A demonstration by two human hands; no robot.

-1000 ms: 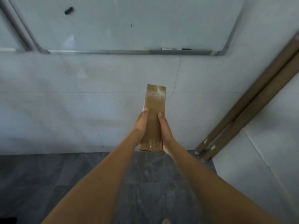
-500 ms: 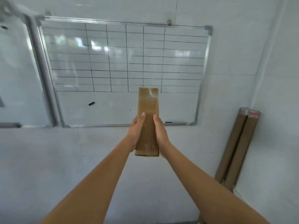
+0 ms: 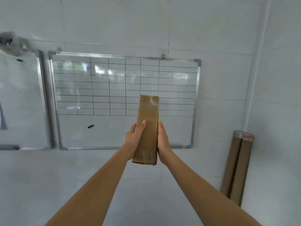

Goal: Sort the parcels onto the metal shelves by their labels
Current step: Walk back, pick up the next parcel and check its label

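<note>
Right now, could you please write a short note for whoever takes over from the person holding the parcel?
Left hand: grips the left side of the brown cardboard parcel, thumb across its front.
Right hand: grips the parcel's right side.
The parcel is held upright at arm's length in front of the gridded whiteboard; tape glints on its top end, and no label can be read on the visible face.
Two cardboard tubes lean in the corner to the right.
No metal shelves are in view.
Done: one parcel in hand. Left: read its label, find the matching shelf, place it.
</note>
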